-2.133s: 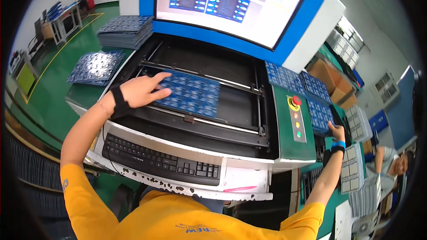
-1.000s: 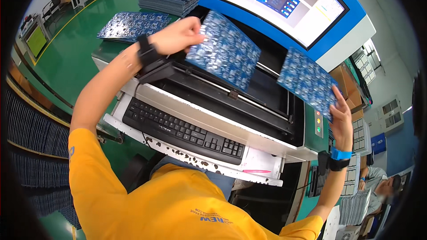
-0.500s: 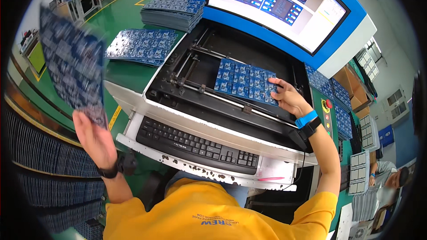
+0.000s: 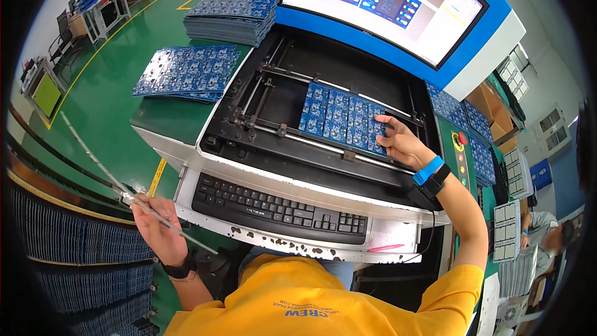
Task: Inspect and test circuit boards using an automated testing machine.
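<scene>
A blue circuit board panel (image 4: 339,115) lies across the rails of the machine's black bed (image 4: 367,65). At its right edge my right hand (image 4: 404,144) grips it, thumb and fingers closed on the border. Off to the left, my left hand (image 4: 158,227) pinches a second circuit board panel (image 4: 93,157). That one is turned edge-on, so it shows as a thin slanting line and its faces are hidden. It is held in the air beside the machine, left of the keyboard tray.
Two stacks of blue panels, a tall one (image 4: 230,25) and a low one (image 4: 186,71), stand at the machine's left. A keyboard (image 4: 273,208) sits in front. Racks of boards (image 4: 81,224) fill the lower left. More panels (image 4: 448,112) and a red button (image 4: 461,139) are at right.
My left hand has moved down and right, turning its panel from face-on to edge-on. The right hand still holds the panel on the rails, almost unmoved.
</scene>
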